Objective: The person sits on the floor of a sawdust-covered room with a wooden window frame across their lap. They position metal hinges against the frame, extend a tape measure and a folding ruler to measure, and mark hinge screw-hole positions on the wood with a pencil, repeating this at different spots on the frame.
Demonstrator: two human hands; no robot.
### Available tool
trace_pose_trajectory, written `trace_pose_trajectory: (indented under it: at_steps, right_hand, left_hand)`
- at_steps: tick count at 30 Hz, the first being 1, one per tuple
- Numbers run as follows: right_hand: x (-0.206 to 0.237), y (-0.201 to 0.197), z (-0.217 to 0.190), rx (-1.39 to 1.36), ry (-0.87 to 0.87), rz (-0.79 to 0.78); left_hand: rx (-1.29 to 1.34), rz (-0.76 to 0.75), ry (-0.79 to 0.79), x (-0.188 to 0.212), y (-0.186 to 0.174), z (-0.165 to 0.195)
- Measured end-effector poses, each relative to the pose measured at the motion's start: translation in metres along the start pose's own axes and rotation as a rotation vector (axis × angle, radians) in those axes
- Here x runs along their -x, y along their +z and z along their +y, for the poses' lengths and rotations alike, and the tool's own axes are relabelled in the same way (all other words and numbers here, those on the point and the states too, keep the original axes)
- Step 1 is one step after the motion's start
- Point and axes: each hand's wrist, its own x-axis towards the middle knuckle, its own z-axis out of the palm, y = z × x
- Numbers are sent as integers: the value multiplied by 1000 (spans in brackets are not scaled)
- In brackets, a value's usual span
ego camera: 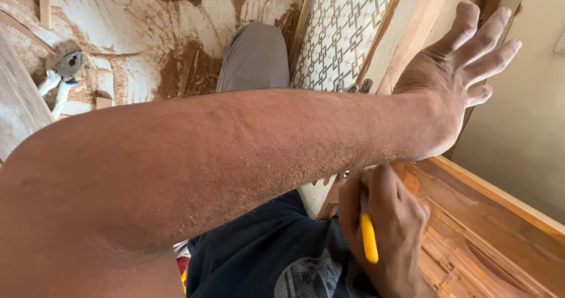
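Sawdust coats nearly everything: it lies in brown drifts over the pale floor (pixel 147 15) at the upper left of the frame and clings to the forearm that crosses the picture from lower left to upper right. That arm ends in the left hand (pixel 456 74), fingers spread and straight, gripping nothing, the palm laid flat against the upright edge of a light wooden frame (pixel 412 39) at the upper right. Just beside that frame, towards the top centre, stands a panel with a white and brown lattice pattern (pixel 341 33), and a small metal hinge (pixel 362 87) shows at its lower edge.

Below the forearm, at the lower centre right, the right hand (pixel 388 227) is curled closed around a slim yellow pencil-like tool (pixel 369 239), whose lower end points down; its tip is hidden behind the arm and fingers. The hand sits close to the reddish-brown ribbed wooden board (pixel 471 257) at the lower right.

As a judgement, work on the wood looks midway: the frame is steadied and the tool is in hand, yet no mark or cut can be made out. A pair of pliers with pale handles (pixel 59 80) lies untouched on the floor at the left.
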Motion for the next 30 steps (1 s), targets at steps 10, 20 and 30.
trace_pose_trajectory:
  at_steps: [10, 20, 30]
  right_hand:
    - [7, -7, 10, -94, -99, 118]
    - [-7, 7, 24, 48, -96, 133]
    - [14, -7, 11, -18, 35, -15]
  left_hand:
    - [19, 7, -26, -9, 4, 6]
    - [65, -7, -3, -7, 0, 3]
    - [43, 13, -37, -17, 14, 11]
